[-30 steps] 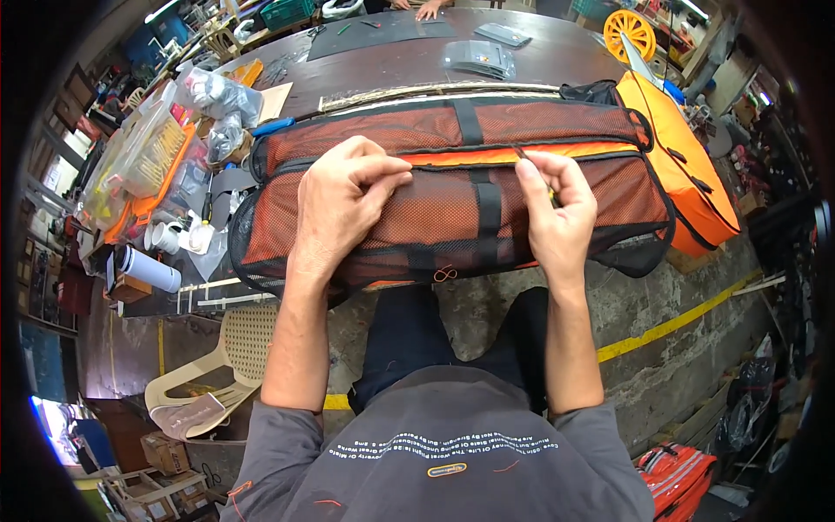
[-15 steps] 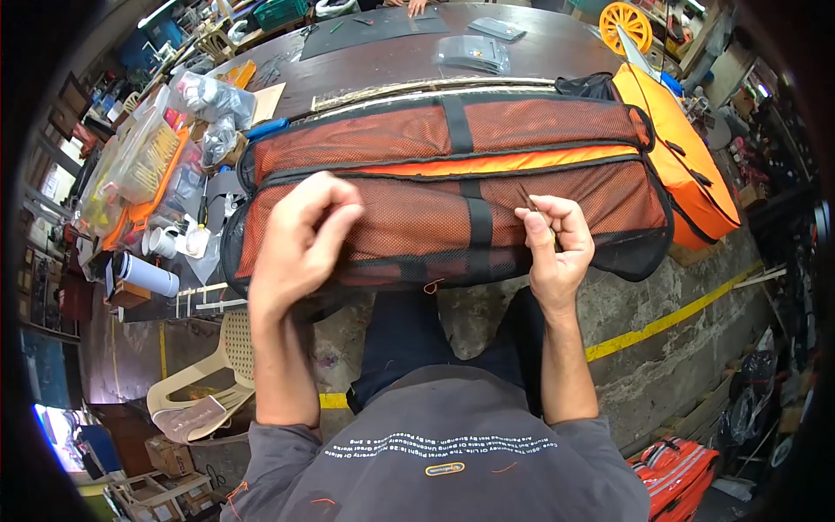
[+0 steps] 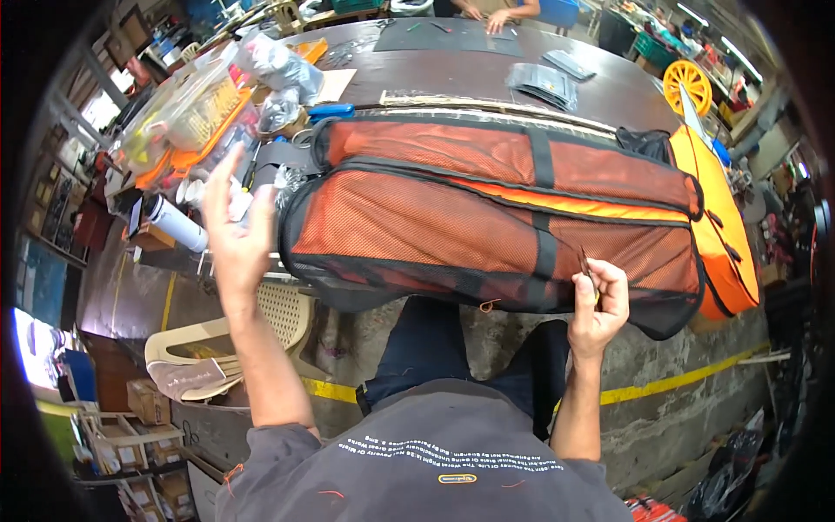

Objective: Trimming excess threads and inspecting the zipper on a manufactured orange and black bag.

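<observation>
A long orange bag (image 3: 409, 222) with black mesh over it, black edging and a black cross strap lies across the near side of the table. Off its left end my left hand (image 3: 237, 252) is raised, fingers spread and nothing in them. In front of the bag's right half, my right hand (image 3: 600, 313) is closed around small thread snips (image 3: 584, 263), their thin dark blades pointing up. The grip hides most of their handle. A small loop of orange cord (image 3: 489, 306) hangs from the bag's near edge.
A bright orange bag (image 3: 718, 226) stands at the right end. Clear bins (image 3: 187, 113), a white tumbler (image 3: 178, 224) and tools crowd the left. Grey packets (image 3: 541, 85) lie at the back, near another person's hands (image 3: 497, 19). A beige plastic chair (image 3: 283, 313) stands at lower left.
My left hand has moved left, away from the mesh, and its fingers have spread. My right hand still holds the snips. The whole view has turned left, shifting the scene rightward.
</observation>
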